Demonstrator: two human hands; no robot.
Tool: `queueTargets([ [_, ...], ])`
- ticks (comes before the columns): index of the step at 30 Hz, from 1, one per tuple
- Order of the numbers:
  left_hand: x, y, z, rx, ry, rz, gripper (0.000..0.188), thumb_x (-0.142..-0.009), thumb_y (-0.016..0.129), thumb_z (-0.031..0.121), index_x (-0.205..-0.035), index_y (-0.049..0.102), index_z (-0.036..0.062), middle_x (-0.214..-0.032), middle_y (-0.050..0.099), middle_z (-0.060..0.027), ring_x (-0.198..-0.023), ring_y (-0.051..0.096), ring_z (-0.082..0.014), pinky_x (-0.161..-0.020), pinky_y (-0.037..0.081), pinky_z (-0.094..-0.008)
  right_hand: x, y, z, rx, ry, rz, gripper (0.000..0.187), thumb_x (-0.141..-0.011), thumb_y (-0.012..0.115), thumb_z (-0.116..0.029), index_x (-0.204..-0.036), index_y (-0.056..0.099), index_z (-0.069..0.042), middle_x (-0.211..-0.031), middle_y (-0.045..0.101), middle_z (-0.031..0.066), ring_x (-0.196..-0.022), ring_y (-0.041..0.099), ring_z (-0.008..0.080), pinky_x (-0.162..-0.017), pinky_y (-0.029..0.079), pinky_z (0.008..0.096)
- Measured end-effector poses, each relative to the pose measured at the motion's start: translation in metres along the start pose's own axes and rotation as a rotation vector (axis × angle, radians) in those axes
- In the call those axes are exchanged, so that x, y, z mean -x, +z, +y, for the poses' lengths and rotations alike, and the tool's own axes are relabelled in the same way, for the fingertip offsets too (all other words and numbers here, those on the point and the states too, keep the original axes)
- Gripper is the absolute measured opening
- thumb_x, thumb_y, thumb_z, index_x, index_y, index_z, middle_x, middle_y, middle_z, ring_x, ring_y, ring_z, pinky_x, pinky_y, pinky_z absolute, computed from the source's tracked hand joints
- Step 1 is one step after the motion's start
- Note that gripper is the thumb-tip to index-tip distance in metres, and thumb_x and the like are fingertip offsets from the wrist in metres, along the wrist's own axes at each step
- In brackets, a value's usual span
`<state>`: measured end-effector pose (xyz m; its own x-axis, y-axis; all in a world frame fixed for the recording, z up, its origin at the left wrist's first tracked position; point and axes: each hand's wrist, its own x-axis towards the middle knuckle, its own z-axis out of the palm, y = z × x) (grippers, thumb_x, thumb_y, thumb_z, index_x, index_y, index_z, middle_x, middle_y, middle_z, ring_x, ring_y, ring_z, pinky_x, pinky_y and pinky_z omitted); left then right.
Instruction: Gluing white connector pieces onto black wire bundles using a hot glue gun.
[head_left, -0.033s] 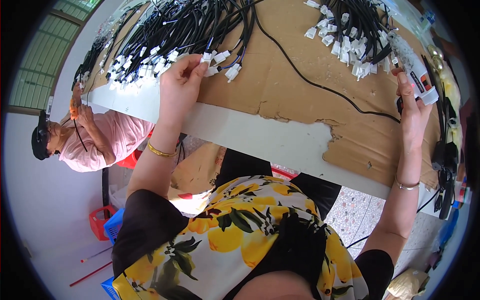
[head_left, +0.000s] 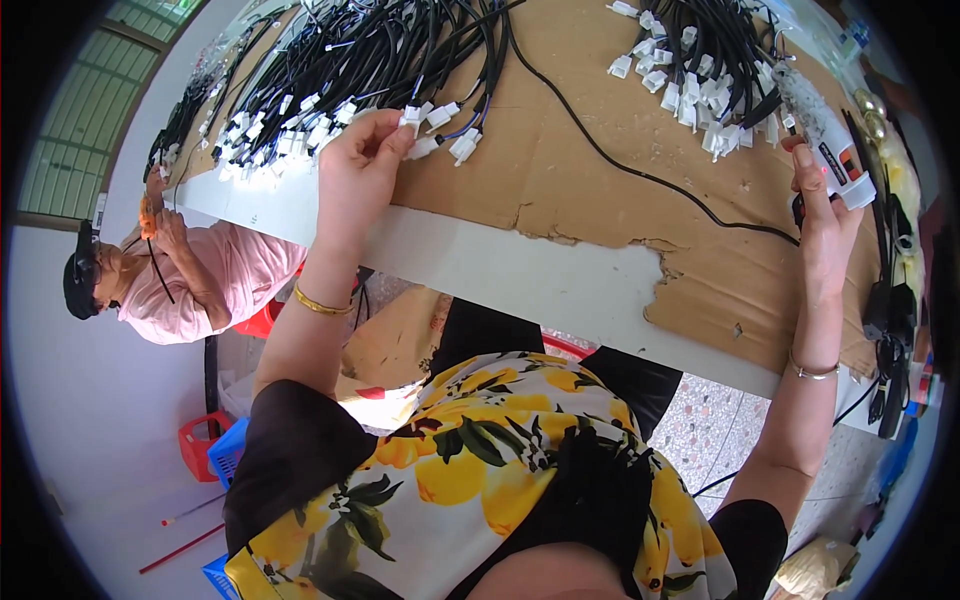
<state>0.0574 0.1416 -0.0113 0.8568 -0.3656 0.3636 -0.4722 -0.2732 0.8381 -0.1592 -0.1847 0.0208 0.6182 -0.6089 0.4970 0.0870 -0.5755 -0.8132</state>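
Between thumb and fingertips, my left hand pinches a white plastic connector on the end of a black cable. Beside it, more white connectors hang from their cables over the cardboard. At the right, my right hand is wrapped around a hot glue gun with a white body. Its front part is crusted with glue and tilts away from me toward the right-hand cable bundle. A black cord runs across the cardboard to near this hand.
A large heap of black cables lies at the far left of the table. Torn cardboard covers much of the white tabletop. A co-worker in pink works at the left. Red and blue baskets stand below; power adapters lie right.
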Motion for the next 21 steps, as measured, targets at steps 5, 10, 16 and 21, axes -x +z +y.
queueTargets([
  [5,-0.007,-0.005,0.002,-0.001,-0.086,-0.039,0.017,-0.079,0.060,0.008,-0.092,0.060,-0.0022,-0.073,0.062,-0.0043,-0.063,0.056,-0.0070,-0.059,0.044,-0.0200,0.000,-0.002,0.005,0.010,0.061,-0.018,0.029,-0.081,0.059,-0.027,-0.096,0.062,-0.002,-0.073,0.053,-0.0050,-0.059,0.037,0.0022,-0.049,0.026,0.0165],
  [10,-0.003,-0.003,-0.009,-0.219,0.039,0.021,0.017,-0.078,0.062,0.009,-0.089,0.061,-0.0027,-0.071,0.062,-0.0044,-0.061,0.054,-0.0068,-0.057,0.043,-0.0194,0.001,0.000,0.004,0.000,0.011,0.028,0.032,-0.081,0.058,-0.030,-0.097,0.062,-0.003,-0.068,0.050,-0.0049,-0.058,0.037,0.0015,-0.049,0.026,0.0166],
  [16,0.001,0.003,-0.012,-0.152,-0.047,0.065,0.018,-0.076,0.063,0.012,-0.088,0.062,-0.0020,-0.071,0.062,-0.0045,-0.061,0.055,-0.0071,-0.057,0.044,-0.0202,0.003,0.000,0.010,-0.011,0.045,0.003,0.033,-0.079,0.061,-0.031,-0.098,0.060,-0.004,-0.066,0.048,-0.0055,-0.056,0.038,0.0014,-0.047,0.027,0.0168],
  [21,0.006,0.005,-0.007,-0.270,0.051,0.065,0.018,-0.075,0.065,0.014,-0.084,0.063,-0.0005,-0.068,0.062,-0.0059,-0.057,0.055,-0.0090,-0.055,0.044,-0.0211,0.003,0.002,0.008,-0.054,-0.009,0.005,0.033,-0.078,0.062,-0.031,-0.098,0.060,-0.004,-0.067,0.049,-0.0047,-0.058,0.040,0.0019,-0.048,0.029,0.0167],
])
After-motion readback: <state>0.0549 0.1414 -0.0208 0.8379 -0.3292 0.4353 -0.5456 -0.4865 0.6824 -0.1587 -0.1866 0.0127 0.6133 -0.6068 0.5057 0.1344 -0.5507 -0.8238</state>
